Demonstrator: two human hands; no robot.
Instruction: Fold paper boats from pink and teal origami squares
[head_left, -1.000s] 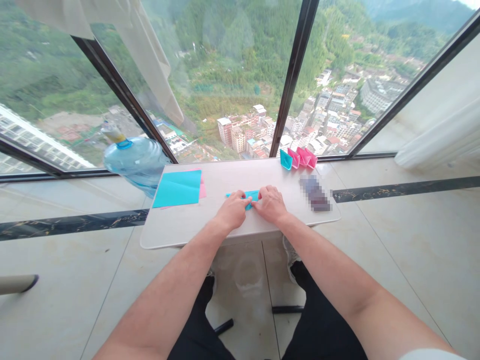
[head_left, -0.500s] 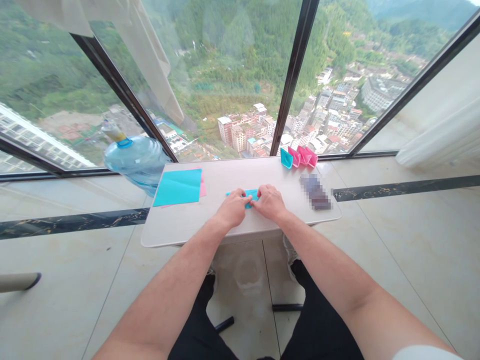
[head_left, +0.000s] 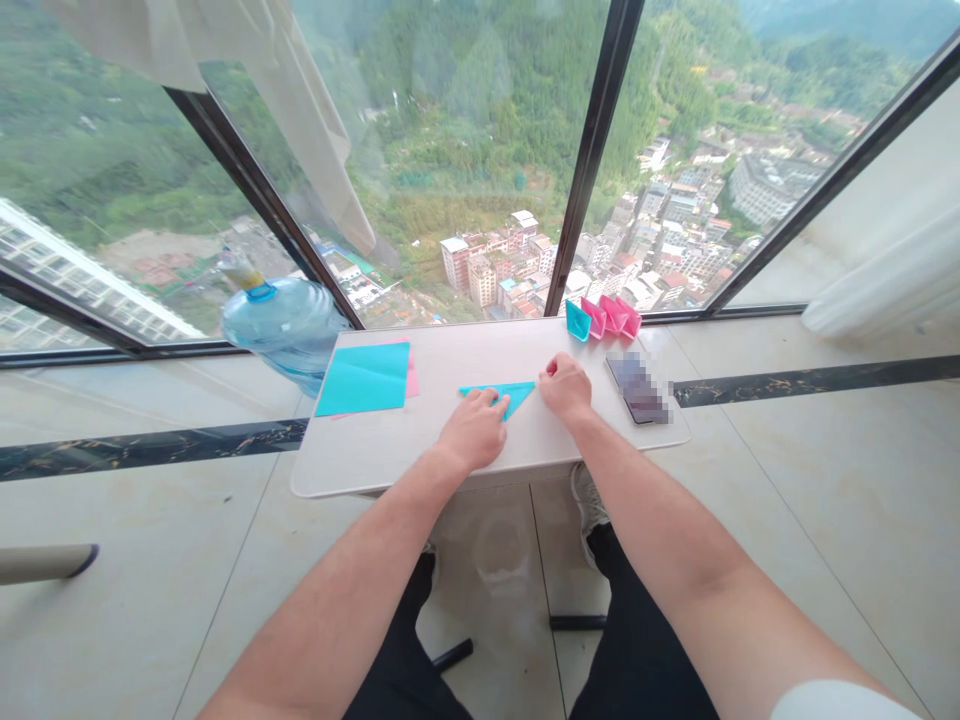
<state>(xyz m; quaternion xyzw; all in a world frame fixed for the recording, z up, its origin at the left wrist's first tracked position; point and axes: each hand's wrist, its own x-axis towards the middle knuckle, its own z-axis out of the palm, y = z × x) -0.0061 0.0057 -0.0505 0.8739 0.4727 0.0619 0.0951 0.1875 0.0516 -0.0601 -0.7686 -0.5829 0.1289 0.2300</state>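
A teal sheet folded into a flat triangle lies on the small white table in front of me. My left hand rests on the triangle's left part with its fingers lying flat on the paper. Just past the triangle's right tip, my right hand sits on the table with its fingers curled in and nothing visible in them.
A teal square sheet lies on a pink one at the table's left. A folded teal piece and pink ones stand at the back edge. A phone lies at the right. A water jug leans by the window.
Both hands were pressed together on the folded teal paper. My right hand has since slid right, off the paper, which now shows as a triangle. My left hand stays on it.
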